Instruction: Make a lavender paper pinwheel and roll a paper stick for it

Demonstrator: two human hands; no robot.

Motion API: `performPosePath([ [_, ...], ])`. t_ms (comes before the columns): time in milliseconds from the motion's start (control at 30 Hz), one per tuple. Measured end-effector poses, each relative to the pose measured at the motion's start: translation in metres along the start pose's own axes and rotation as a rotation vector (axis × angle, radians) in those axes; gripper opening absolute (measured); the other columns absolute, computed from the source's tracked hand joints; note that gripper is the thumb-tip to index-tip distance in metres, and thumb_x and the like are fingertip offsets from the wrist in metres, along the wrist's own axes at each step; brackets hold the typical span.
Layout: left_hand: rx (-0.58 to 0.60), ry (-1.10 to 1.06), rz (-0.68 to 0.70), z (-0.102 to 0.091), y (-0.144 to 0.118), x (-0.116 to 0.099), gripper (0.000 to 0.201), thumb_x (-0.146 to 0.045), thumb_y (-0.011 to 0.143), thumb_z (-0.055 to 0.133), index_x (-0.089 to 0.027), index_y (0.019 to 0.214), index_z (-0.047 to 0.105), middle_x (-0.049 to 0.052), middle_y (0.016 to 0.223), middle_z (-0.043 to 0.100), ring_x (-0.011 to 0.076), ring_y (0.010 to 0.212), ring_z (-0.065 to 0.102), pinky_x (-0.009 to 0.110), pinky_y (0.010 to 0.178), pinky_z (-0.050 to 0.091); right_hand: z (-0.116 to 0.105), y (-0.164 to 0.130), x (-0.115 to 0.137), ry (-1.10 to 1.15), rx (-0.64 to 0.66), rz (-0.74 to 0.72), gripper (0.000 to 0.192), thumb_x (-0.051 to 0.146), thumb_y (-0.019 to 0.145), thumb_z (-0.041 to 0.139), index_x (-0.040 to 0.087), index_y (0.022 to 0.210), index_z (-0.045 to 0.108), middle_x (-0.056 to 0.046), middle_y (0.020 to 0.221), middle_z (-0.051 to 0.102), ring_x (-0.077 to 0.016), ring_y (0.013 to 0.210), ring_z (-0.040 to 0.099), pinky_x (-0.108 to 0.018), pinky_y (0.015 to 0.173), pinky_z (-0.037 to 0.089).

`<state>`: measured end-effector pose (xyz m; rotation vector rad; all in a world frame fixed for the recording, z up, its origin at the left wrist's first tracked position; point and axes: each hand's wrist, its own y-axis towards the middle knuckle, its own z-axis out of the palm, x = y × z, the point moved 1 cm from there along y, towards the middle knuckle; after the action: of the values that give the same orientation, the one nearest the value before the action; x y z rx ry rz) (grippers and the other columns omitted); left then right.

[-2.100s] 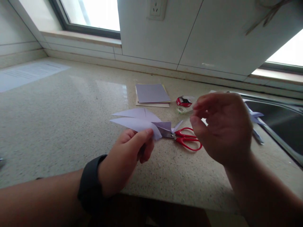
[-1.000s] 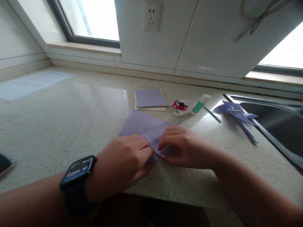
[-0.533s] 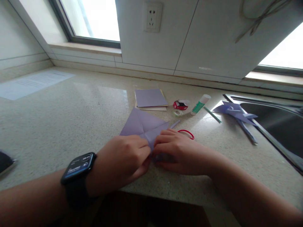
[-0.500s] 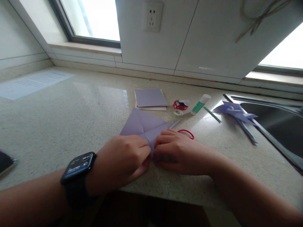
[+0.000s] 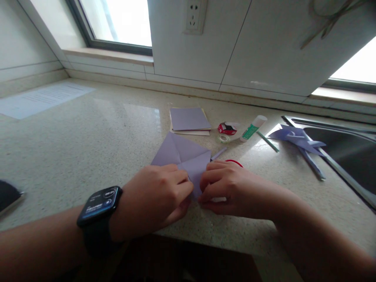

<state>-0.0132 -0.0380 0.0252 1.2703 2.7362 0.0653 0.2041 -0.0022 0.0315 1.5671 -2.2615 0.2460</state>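
A creased sheet of purple paper (image 5: 183, 150) lies on the counter, its far part flat and its near corner between my hands. My left hand (image 5: 160, 192), a black watch on its wrist, is curled with its fingers closed on the paper's near left edge. My right hand (image 5: 225, 186) has its fingers bent and pinched at the near right edge; the fingertips are partly hidden. Just beyond the right hand shows a red loop (image 5: 235, 161), mostly covered. A thin purple strip (image 5: 219, 153) lies beside the paper's right corner.
Beyond the paper are a stack of square papers (image 5: 189, 118), a small red box (image 5: 227, 128), a tape roll (image 5: 223, 138), a glue stick (image 5: 254, 128) and a green stick (image 5: 268, 141). A purple paper pinwheel (image 5: 296, 138) rests at the sink's (image 5: 349, 156) edge. A printed sheet (image 5: 44, 100) lies far left.
The near corner of the paper has gone down flatter. My right hand has drawn slightly away from the left, and the whole view has shifted a little.
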Motion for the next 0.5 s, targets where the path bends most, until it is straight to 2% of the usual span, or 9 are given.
performPosePath([
  [100, 0.029, 0.048, 0.066, -0.002, -0.003, -0.006, 0.004, -0.025, 0.092, 0.061, -0.022, 0.092, 0.063, 0.004, 0.09, 0.065, 0.0245, 0.075, 0.06, 0.037, 0.057, 0.04, -0.001, -0.003, 0.002, -0.006, 0.015, 0.028, 0.007, 0.023, 0.089, 0.073, 0.023, 0.082, 0.072, 0.0, 0.087, 0.07, -0.0175, 0.088, 0.06, -0.035, 0.083, 0.042],
  [233, 0.079, 0.065, 0.076, -0.005, -0.008, -0.011, 0.004, -0.024, 0.091, 0.064, -0.022, 0.094, 0.064, 0.003, 0.088, 0.064, 0.0225, 0.069, 0.059, 0.037, 0.052, 0.038, -0.004, -0.006, 0.003, -0.003, 0.046, 0.05, 0.004, 0.027, 0.089, 0.073, 0.025, 0.088, 0.076, -0.001, 0.09, 0.071, -0.0186, 0.091, 0.061, -0.036, 0.085, 0.043],
  [500, 0.135, 0.12, 0.141, -0.009, -0.012, -0.014, 0.02, -0.019, 0.093, 0.061, -0.02, 0.112, 0.065, 0.007, 0.097, 0.068, 0.0227, 0.072, 0.061, 0.035, 0.05, 0.04, -0.009, -0.008, 0.003, 0.047, 0.079, 0.057, 0.009, 0.028, 0.091, 0.072, 0.027, 0.098, 0.078, -0.001, 0.094, 0.073, -0.0184, 0.09, 0.064, -0.035, 0.084, 0.045],
])
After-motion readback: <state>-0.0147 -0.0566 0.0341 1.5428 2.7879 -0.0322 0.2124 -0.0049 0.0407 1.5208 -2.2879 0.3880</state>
